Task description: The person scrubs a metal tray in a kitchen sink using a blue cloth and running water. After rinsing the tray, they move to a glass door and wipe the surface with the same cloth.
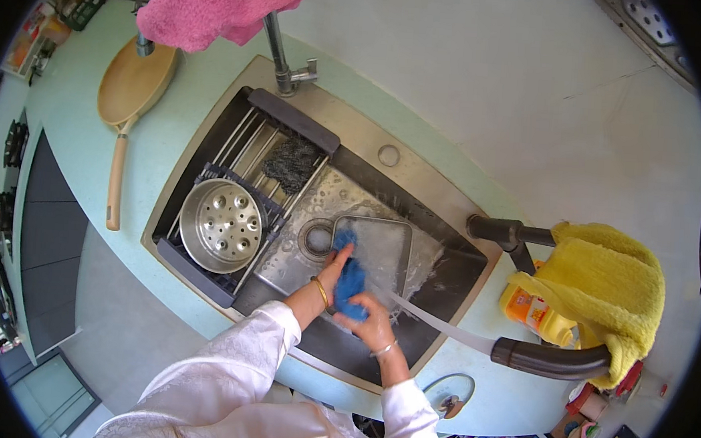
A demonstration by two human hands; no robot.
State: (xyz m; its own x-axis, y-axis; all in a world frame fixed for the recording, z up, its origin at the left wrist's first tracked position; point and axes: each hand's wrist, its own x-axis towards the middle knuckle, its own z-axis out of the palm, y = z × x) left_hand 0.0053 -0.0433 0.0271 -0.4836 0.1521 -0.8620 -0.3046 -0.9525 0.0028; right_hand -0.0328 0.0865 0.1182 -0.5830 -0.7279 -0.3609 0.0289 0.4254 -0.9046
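Note:
Both hands are over the sink, gripping a wet blue cloth (351,282). My left hand (334,272), with a gold bangle at its wrist, holds the cloth's upper part. Lower down, my right hand (369,324), wearing a silver bangle, pinches its other end. Below them a shallow rectangular metal tray (409,246) lies in the stainless steel sink (309,201), beside the drain (318,239). Water streams from the dark faucet spout (549,357) toward the tray. Whether the cloth touches the tray cannot be told.
A perforated steamer pot (222,226) and a dark mesh scourer (292,164) rest on the rack across the sink's left side. A frying pan (136,82) lies on the left counter. A yellow towel (608,283) drapes the faucet, a yellow bottle (540,312) stands beneath, and a glass lid (449,390) is nearer.

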